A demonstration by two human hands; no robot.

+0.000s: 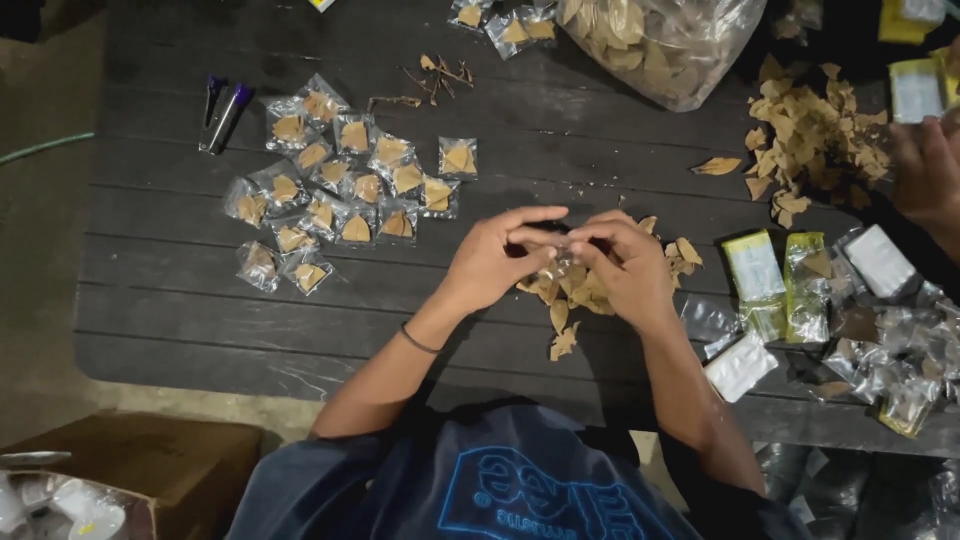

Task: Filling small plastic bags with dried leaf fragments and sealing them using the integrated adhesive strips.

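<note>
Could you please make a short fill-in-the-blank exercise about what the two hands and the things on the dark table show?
1. The left hand and the right hand meet above a small pile of dry ____.
2. The filled clear packets lie to the ____ of the hands.
3. The left wrist wears a thin dark ____.
4. The table is made of dark ____.

Missing words: leaves; left; band; planks

Filled packets (340,190) left of leaf pile (575,290)
</note>
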